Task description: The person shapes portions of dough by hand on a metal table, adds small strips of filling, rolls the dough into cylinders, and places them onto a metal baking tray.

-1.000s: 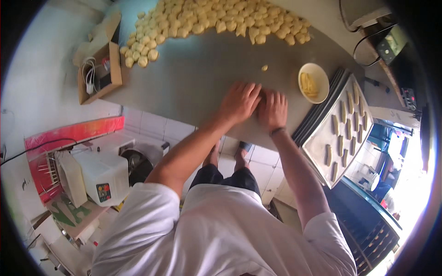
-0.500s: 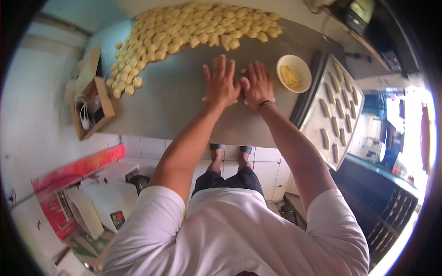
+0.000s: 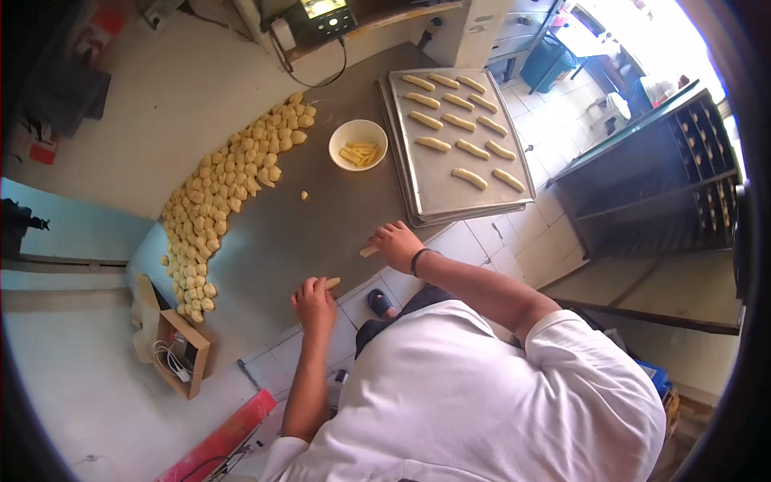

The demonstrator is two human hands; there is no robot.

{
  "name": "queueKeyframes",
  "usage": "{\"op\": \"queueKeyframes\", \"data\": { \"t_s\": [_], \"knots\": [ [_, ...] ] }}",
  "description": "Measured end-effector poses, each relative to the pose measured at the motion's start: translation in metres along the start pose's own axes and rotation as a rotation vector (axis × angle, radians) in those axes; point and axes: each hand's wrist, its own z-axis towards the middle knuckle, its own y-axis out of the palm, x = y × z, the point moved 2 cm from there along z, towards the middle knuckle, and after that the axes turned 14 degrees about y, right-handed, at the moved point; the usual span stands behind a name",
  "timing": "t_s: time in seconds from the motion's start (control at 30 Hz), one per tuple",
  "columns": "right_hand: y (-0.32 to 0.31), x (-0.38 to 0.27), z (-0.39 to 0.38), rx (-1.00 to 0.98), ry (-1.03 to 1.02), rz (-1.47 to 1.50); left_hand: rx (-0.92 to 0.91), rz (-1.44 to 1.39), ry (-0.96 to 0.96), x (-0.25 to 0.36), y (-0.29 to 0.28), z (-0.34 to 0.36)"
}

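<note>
My left hand [image 3: 314, 306] is closed at the table's front edge, and the end of a rolled dough stick [image 3: 332, 283] sticks out past its fingers. Farther right, my right hand [image 3: 397, 246] curls its fingers around a second dough stick [image 3: 369, 251]; its tip shows beside the fingertips. Both hands partly hide what they hold. On the metal table [image 3: 281, 249] a small dough bit [image 3: 304, 195] lies alone. Beyond my right hand stands a white bowl [image 3: 336, 141] with yellow strips [image 3: 360, 153] inside. Shaped dough sticks [image 3: 458, 122] lie in rows on a baking tray [image 3: 482, 201].
Many dough balls [image 3: 213, 193] crowd the far left of the table. A cardboard box [image 3: 195, 365] with a white cable sits at the left corner. Dark racks [image 3: 642, 177] with trays stand at the right. A small lit device [image 3: 321, 12] is on a shelf at the back.
My view has swung toward the right. My hands, before flat and side by side on dough on the table, are now apart, each with fingers closed on a dough stick.
</note>
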Motion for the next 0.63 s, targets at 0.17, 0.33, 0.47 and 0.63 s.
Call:
{"op": "queueKeyframes", "data": {
  "t_s": [0.17, 0.33, 0.47, 0.63],
  "knots": [
    [-0.099, 0.038, -0.015, 0.249, 0.082, 0.324, 0.09, -0.173, -0.057, -0.019, -0.038, 0.066],
    [-0.117, 0.113, -0.028, 0.792, 0.173, 0.465, 0.197, 0.034, 0.099, 0.014, -0.007, 0.116],
    [-0.095, 0.159, -0.041, 0.571, 0.318, 0.284, 0.165, -0.24, 0.299, 0.13, -0.005, 0.178],
    [-0.08, 0.227, -0.055, 0.497, 0.388, 0.422, -0.08, -0.271, 0.447, 0.211, 0.034, 0.246]
  ]
}}
